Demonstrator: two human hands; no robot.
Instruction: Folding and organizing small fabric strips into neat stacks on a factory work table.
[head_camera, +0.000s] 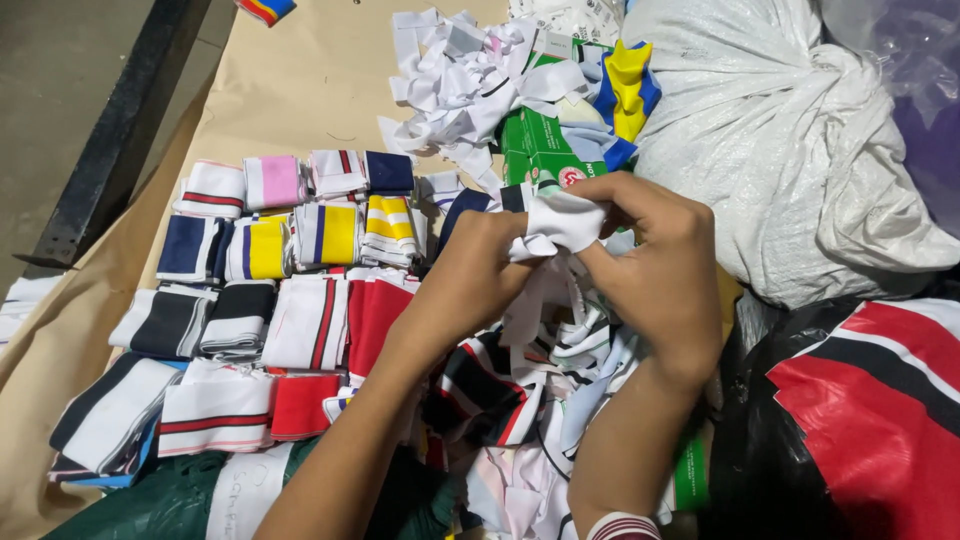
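Observation:
My left hand (470, 275) and my right hand (655, 265) meet above the middle of the table, both gripping a bunched white strip of knit fabric (562, 222). White strips trail down from it between my wrists. Under my hands lies a loose heap of striped collar pieces (500, 395) in white, black and red. To the left, folded striped fabric bundles (265, 300) sit in rows on brown paper (300, 90).
A pile of white fabric strips (455, 80) lies at the back, next to a green box (540, 150) and yellow-blue pieces (625, 85). A large white woven sack (790, 140) stands at right, a red-black-white cloth (880, 400) below it. A black metal bar (120, 130) runs along the left.

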